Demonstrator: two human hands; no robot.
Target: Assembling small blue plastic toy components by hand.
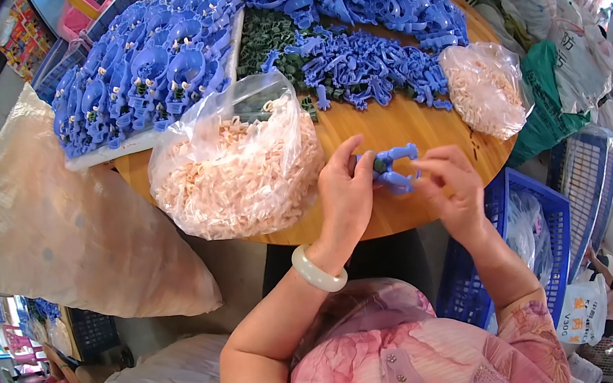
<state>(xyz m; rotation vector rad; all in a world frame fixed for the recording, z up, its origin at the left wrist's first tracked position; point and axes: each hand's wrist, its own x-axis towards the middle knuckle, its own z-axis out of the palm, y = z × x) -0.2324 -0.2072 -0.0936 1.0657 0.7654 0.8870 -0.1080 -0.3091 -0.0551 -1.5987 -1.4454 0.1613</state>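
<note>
Head view: one blue toy figure [398, 182], held just right of the large clear bag of pale pieces [239, 177], was gripped at one end by the left hand [344, 194], fingers closed round it. Right hand [455, 187], farther right of that bag, had thumb and forefinger narrowed near the limb ends; whether they pinched a small piece could not be told. Good handling, by judgement, called for a steady left hold, limbs left exposed, and light, straight fingertip pressure rather than twisting.
</note>
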